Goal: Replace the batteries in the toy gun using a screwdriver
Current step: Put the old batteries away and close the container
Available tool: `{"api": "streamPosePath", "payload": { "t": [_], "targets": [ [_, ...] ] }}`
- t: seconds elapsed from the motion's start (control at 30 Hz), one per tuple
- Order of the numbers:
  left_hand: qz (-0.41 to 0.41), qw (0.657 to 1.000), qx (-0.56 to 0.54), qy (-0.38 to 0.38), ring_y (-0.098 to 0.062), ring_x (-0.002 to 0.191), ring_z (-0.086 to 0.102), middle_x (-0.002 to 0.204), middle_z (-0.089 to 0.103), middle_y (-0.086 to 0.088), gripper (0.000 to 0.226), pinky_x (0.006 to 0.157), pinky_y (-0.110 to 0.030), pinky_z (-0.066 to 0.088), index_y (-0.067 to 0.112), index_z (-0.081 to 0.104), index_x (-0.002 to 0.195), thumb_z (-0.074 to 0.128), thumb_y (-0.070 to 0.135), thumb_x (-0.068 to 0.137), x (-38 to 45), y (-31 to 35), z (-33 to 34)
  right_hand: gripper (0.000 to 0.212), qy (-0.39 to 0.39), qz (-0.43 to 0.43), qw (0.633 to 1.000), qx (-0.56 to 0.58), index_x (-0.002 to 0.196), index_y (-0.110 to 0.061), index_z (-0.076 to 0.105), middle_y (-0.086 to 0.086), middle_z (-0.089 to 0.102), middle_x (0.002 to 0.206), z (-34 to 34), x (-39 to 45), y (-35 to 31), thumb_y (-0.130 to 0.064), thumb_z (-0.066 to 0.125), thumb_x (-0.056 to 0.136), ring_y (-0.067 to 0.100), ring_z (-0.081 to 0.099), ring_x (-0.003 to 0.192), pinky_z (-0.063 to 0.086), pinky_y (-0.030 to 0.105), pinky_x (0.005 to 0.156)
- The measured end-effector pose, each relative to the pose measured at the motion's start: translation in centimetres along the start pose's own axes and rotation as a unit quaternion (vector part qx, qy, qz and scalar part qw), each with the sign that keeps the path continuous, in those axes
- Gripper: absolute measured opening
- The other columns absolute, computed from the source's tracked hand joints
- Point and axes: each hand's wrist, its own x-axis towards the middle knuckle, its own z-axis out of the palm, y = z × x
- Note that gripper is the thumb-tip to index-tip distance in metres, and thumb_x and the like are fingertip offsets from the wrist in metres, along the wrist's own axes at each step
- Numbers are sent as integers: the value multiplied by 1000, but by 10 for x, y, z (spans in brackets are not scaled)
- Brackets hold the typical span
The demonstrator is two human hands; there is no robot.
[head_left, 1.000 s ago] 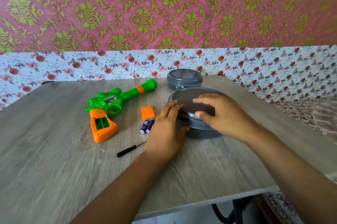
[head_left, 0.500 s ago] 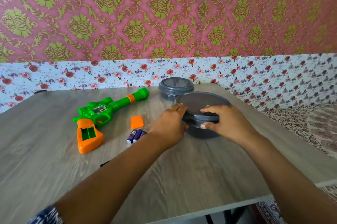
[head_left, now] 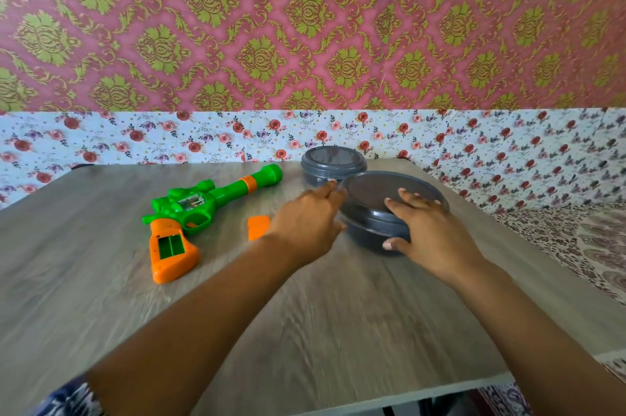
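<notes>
The green and orange toy gun [head_left: 203, 207] lies on the table's left half, with the battery compartment in its orange grip open. Its orange cover [head_left: 258, 227] lies loose beside my left wrist. A large grey container [head_left: 372, 236] stands right of centre, its lid [head_left: 376, 193] askew on top. My left hand [head_left: 308, 222] holds the lid's left rim with its fingertips. My right hand [head_left: 430, 236] grips the container, fingers over the lid and thumb against the wall. My left forearm hides the batteries and the screwdriver.
A smaller grey lidded container [head_left: 333, 164] stands just behind the large one, near the table's back edge. The wooden table [head_left: 338, 331] ends close below my arms. A patterned cloth [head_left: 576, 239] lies off its right side.
My hands have shifted on the large container: the left went to the lid's left rim, the right thumb dropped to the wall. The lid now sits askew. My left arm now covers the batteries.
</notes>
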Motion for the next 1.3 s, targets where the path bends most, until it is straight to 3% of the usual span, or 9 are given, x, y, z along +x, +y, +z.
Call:
{"api": "streamPosePath", "payload": {
  "t": [0.17,0.33,0.47,0.57,0.73,0.83,1.1,1.2,1.3],
  "targets": [
    [-139,990,22,0,-29,129,40,143,38,-8,52,102,-44,42,17,42,135,54,40,90,-35,-55,-20,55,132,-68,987,60,126,-14,54,5,53,133,-2,-3,-43,-44,62,81,27,45,122,36,35,100],
    [-206,973,106,-19,-29,130,39,142,38,-7,58,97,-43,44,17,37,136,58,41,87,-73,-94,-15,56,-38,-125,980,148,109,-11,64,8,61,113,26,17,-106,-57,63,75,24,52,109,42,33,92],
    [-281,957,68,21,-31,131,35,143,35,-10,62,98,-43,41,15,38,138,47,53,89,-93,-111,-11,42,-79,-79,952,285,84,-9,66,10,64,86,51,27,-128,-48,70,70,17,57,77,42,31,67],
    [-350,935,42,46,-37,126,34,136,35,-20,71,98,-45,39,5,41,132,38,60,88,-98,-121,-5,37,-97,-38,909,403,82,-5,66,8,61,78,59,31,-133,-37,76,67,14,53,72,35,30,64],
    [-417,908,29,-14,-37,120,44,127,46,-22,88,92,-40,42,1,39,129,36,74,79,-97,-131,4,25,-54,-40,923,379,72,-24,64,-3,51,81,69,33,-133,-42,79,63,13,50,75,34,27,62],
    [-414,909,19,-36,-33,114,53,123,52,-17,88,85,-39,47,6,45,125,40,77,75,-92,-141,7,35,-19,-56,946,319,82,-17,68,2,54,86,72,32,-132,-46,76,65,17,51,83,40,31,69],
    [-421,903,-70,-52,-31,111,55,116,59,-16,55,85,-33,43,9,55,119,50,53,87,-75,-146,-1,41,23,-80,953,291,96,-19,66,-3,55,88,65,20,-134,-48,74,68,12,48,83,31,22,62],
    [-443,883,-153,-3,-25,84,54,76,51,-6,33,66,-28,37,12,55,87,60,44,83,-75,-149,-3,33,28,-76,946,313,87,-19,64,-6,49,82,62,17,-135,-42,77,66,6,44,71,31,17,57],
    [-472,824,-301,91,-19,58,45,63,45,-6,30,49,-26,29,11,47,65,68,28,79,-72,-154,0,24,39,-45,933,354,84,-21,63,-2,55,88,61,18,-133,-33,77,69,9,52,76,37,19,61]
  ]
}}
